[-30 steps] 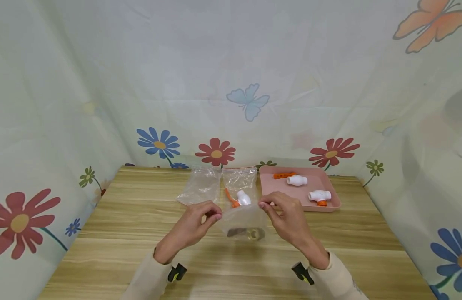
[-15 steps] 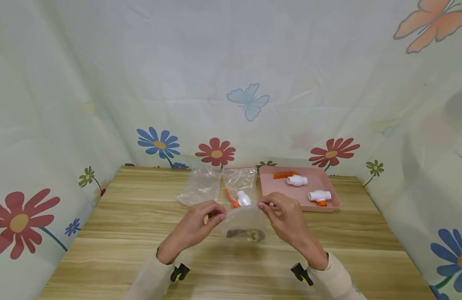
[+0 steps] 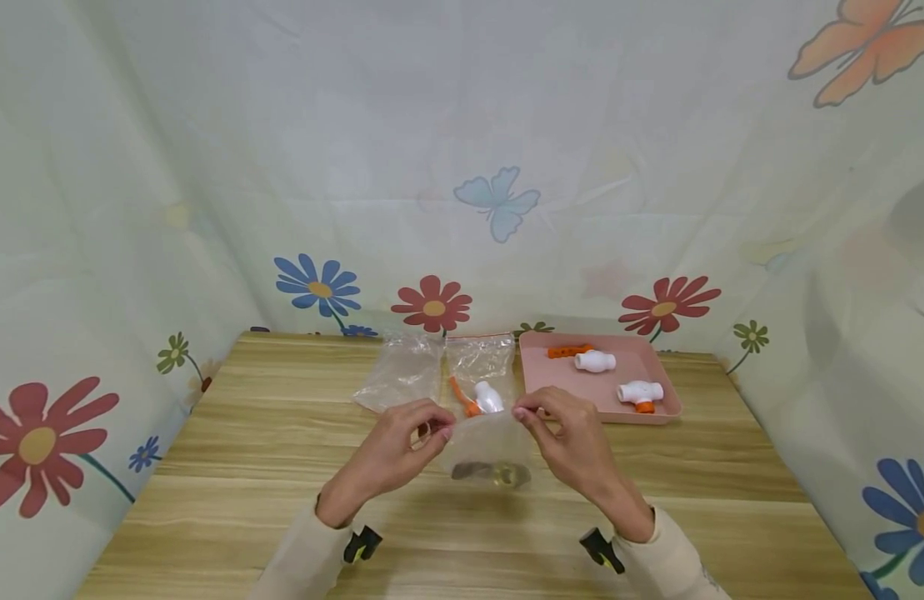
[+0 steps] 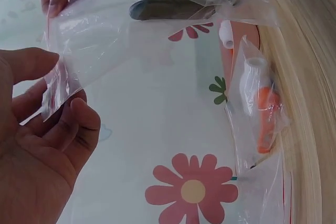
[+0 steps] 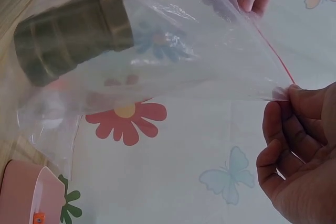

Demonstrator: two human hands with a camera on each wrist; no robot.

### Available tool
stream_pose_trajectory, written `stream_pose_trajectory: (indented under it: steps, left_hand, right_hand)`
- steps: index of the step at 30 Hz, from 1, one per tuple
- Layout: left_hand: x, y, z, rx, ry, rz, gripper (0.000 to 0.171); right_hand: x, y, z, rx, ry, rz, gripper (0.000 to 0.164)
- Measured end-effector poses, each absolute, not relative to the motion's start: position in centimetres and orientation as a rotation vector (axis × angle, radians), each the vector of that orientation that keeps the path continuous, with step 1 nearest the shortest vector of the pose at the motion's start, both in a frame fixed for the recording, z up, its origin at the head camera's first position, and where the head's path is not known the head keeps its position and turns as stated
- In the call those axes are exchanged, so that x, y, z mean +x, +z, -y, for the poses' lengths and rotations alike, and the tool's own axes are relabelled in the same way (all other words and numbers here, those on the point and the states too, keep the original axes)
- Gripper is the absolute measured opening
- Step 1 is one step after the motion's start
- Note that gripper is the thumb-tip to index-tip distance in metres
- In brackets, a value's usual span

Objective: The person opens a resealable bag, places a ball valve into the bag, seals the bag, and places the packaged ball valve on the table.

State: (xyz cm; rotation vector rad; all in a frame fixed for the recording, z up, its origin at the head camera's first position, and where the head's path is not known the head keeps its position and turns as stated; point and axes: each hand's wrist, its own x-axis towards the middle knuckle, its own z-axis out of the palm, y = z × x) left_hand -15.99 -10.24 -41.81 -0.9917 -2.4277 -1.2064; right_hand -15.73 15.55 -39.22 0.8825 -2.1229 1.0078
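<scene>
Before me hangs a clear zip bag (image 3: 482, 437) with a red line along its top edge. My left hand (image 3: 390, 446) pinches the left end of that edge, and my right hand (image 3: 574, 433) pinches the right end. At the bottom of the bag lies a brass-coloured valve (image 5: 73, 32), its hexagonal end showing in the right wrist view. Its dark handle (image 4: 170, 9) shows through the plastic in the left wrist view. Whether the bag's mouth is sealed, I cannot tell.
Behind, a white valve with an orange handle (image 3: 487, 398) lies in another clear bag (image 3: 480, 354). Left of it rests a further clear bag (image 3: 402, 371). At the back right, a pink tray (image 3: 559, 383) holds two white valves with orange parts. A patterned cloth surrounds the wooden table (image 3: 282, 433).
My left hand has shifted slightly right, closer to my right hand, along the bag's top edge. My right hand has barely moved. The valve still hangs in the bag.
</scene>
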Motion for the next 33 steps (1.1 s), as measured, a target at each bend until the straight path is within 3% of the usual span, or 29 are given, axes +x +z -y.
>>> stream_pose_trajectory:
  steps: [9, 18, 26, 33]
  left_hand:
    - [-16.0, -41.5, 9.8, -0.996, -1.216, 2.419, 0.006]
    - [-15.9, -41.5, 9.7, -0.985, -1.199, 2.428, 0.004]
    - [-15.9, -41.4, 9.3, -0.996, -1.233, 2.472, 0.011]
    - [-16.2, -41.7, 9.0, -1.001, -1.229, 2.390, 0.007]
  right_hand:
    - [-15.7, -39.3, -15.4, 0.898, 1.009, 2.124, 0.002]
    - [-15.6, -39.5, -15.2, 0.881, 1.008, 2.144, 0.015]
    - [-15.5, -39.5, -15.2, 0.884, 1.012, 2.158, 0.010]
    - [-15.4, -39.5, -15.0, 0.870, 1.008, 2.174, 0.015]
